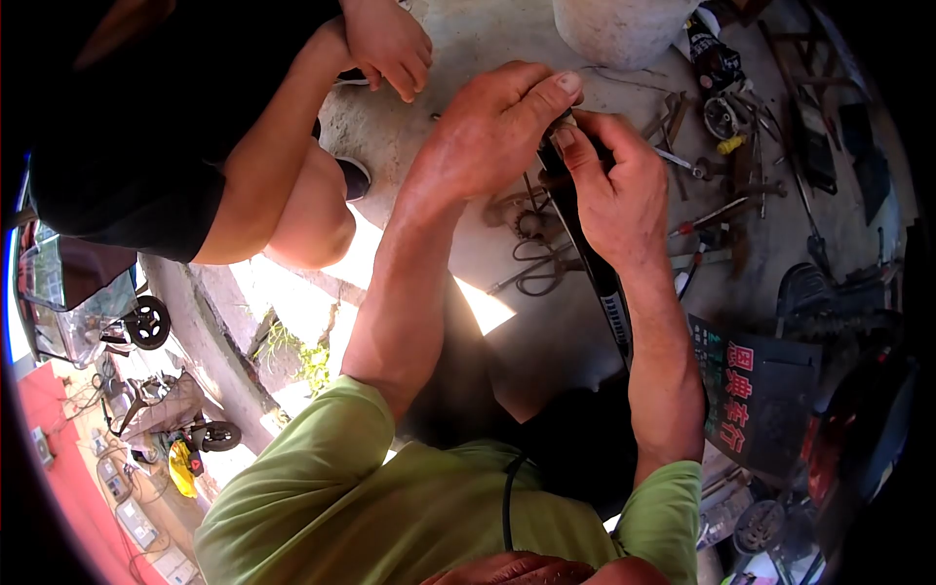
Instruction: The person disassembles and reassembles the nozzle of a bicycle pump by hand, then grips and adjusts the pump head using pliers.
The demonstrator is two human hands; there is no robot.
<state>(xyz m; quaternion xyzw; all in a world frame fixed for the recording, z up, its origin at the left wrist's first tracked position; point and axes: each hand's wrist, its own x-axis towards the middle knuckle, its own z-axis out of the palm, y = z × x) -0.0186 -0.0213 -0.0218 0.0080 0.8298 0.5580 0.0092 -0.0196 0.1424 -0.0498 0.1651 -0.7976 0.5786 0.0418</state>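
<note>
Left hand [478, 136] and right hand [624, 190] are pinching a small dark part [561, 126] by the upper end of a long black bar [577, 219], over the floor [468, 229]. Bar's looking stiff, probably light; part's seeming fiddly, edges suiting fingertips.

We can't ID dark pc [559, 123] btwn L hand [487, 127] & R hand [624, 200], mostly hidden; pale container [624, 27] cut off @ top.
</note>
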